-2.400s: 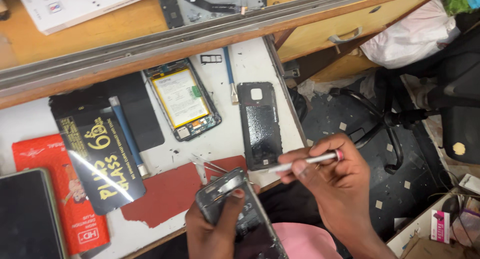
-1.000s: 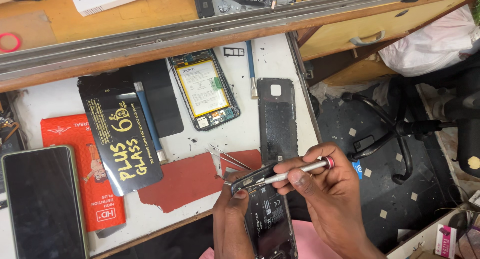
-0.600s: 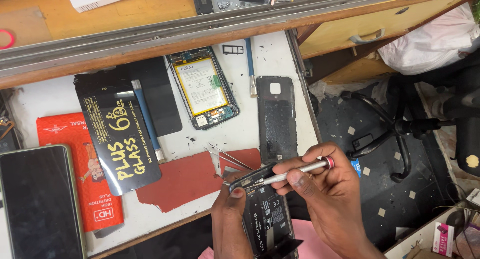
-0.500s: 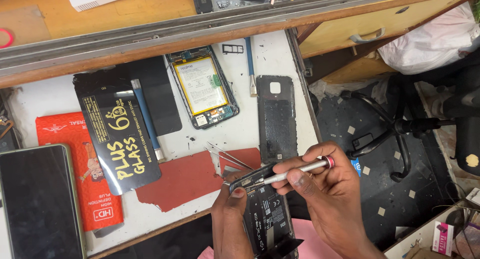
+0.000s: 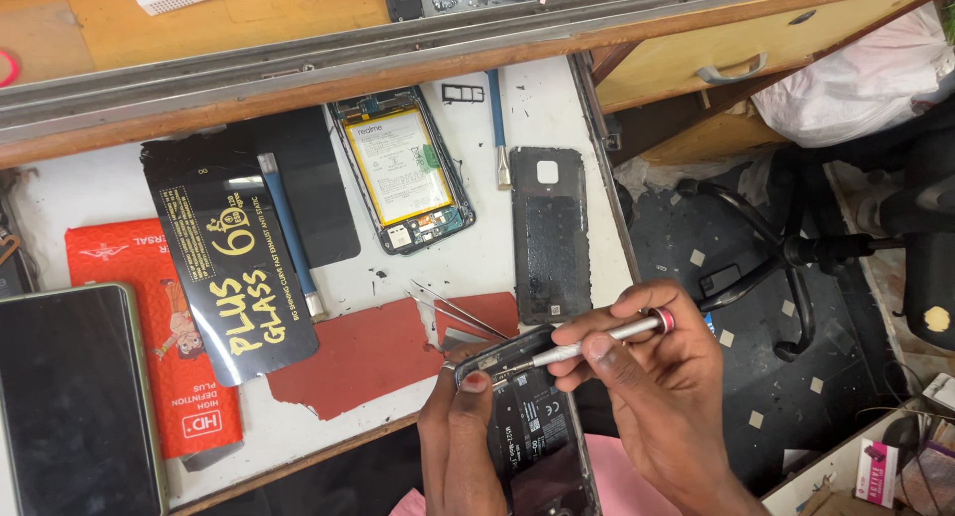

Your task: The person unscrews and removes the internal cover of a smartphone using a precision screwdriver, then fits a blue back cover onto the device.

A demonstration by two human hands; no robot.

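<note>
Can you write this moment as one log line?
left hand: holds opened phone | right hand: screwdriver on phone's top edge

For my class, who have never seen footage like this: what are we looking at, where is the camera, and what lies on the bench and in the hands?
The single view comes from a camera on a person's head, looking down at their bare hands. The left hand grips an opened phone. The right hand holds a slim screwdriver, its tip at the phone's top edge. On the white bench lie another opened phone with a yellow battery, a dark back cover, tweezers, a blue tool, and black and red packets.
</note>
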